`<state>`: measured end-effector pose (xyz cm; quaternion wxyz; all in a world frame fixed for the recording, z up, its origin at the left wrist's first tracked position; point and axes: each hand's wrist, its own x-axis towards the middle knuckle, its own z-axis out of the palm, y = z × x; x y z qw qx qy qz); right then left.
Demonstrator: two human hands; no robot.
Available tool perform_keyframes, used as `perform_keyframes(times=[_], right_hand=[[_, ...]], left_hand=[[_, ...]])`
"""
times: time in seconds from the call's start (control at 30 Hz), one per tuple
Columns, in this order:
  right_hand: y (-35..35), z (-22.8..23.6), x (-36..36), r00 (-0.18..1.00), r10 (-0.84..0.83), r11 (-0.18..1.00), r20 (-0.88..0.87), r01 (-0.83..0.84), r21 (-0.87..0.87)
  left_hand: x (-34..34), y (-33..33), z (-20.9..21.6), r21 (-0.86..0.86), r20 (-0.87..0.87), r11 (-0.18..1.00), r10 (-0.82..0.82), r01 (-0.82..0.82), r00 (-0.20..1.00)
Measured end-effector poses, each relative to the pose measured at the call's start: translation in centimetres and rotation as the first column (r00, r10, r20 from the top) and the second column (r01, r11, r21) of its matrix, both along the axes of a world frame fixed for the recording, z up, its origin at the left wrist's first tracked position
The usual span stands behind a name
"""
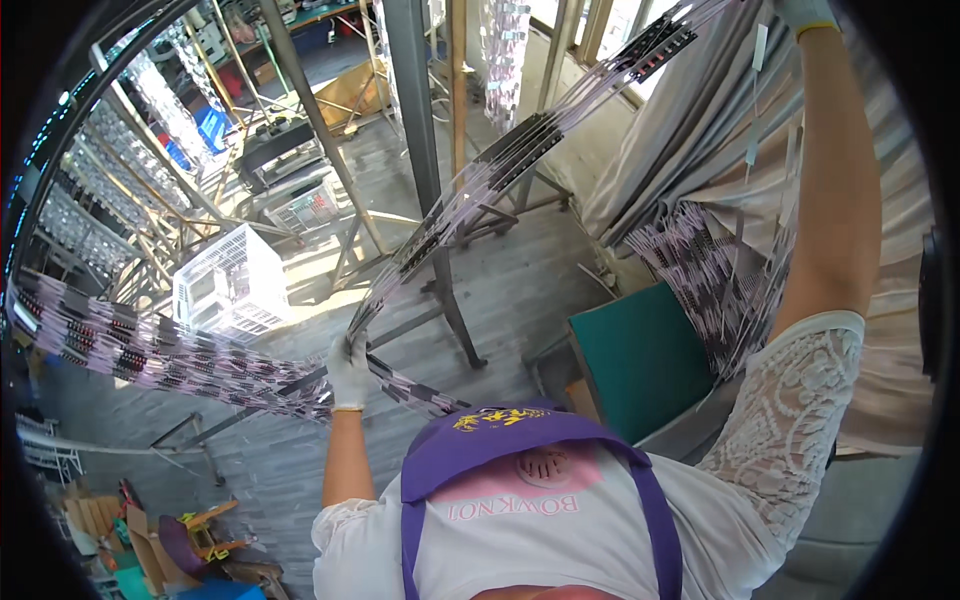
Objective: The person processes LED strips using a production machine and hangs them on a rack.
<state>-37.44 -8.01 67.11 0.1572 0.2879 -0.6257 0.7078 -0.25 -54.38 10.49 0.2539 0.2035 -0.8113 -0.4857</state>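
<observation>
My left hand (pixel 348 375), in a white glove, is closed round the lower end of a bundle of thin lilac strands with black strips (pixel 515 150). The bundle stretches up and to the right, taut, to the top edge. My right arm reaches up to the top right corner. Only part of the gloved right hand (pixel 805 12) shows there; its fingers lie out of the picture, near the bundle's upper end. Beside my left hand, a thick mass of similar strands (pixel 150 350) spreads to the left.
More strands (pixel 700 280) hang at the right by a green board (pixel 640 355) and grey curtains (pixel 660 130). A grey metal post (pixel 415 130) stands behind the bundle. A white plastic crate (pixel 230 280) sits on the floor at the left, before racks. Cardboard boxes (pixel 150 545) lie lower left.
</observation>
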Motion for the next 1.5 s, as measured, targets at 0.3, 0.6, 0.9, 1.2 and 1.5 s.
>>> perform_keyframes(times=[0.3, 0.6, 0.9, 1.2, 1.5], right_hand=[[-7.1, -1.6, -2.9, 0.983, 0.092, 0.963, -0.161, -0.129, -0.237], [-11.3, -5.0, 4.2, 0.982, -0.118, 0.992, 0.149, 0.123, -0.025], [-16.6, -6.6, -2.8, 0.952, 0.279, 0.951, 0.126, -0.256, -0.174], [-24.9, -4.6, -6.4, 0.788, 0.607, 0.753, -0.101, -0.611, -0.246], [-26.9, -2.8, -15.8, 0.825, 0.492, 0.773, -0.279, -0.561, -0.295]], left_hand=[[-0.4, -4.9, 10.7, 0.292, -0.37, 0.879, 0.468, -0.378, 0.803], [4.3, -12.8, 12.0, 0.017, -0.174, 0.955, 0.294, -0.296, 0.94], [8.3, -24.7, 13.9, -0.115, -0.34, 0.891, 0.381, -0.44, 0.86], [14.0, -27.1, 23.1, 0.199, -0.722, 0.917, 0.376, -0.346, 0.581], [19.1, -32.8, 33.1, 0.025, -0.532, 0.987, -0.12, 0.157, 0.838]])
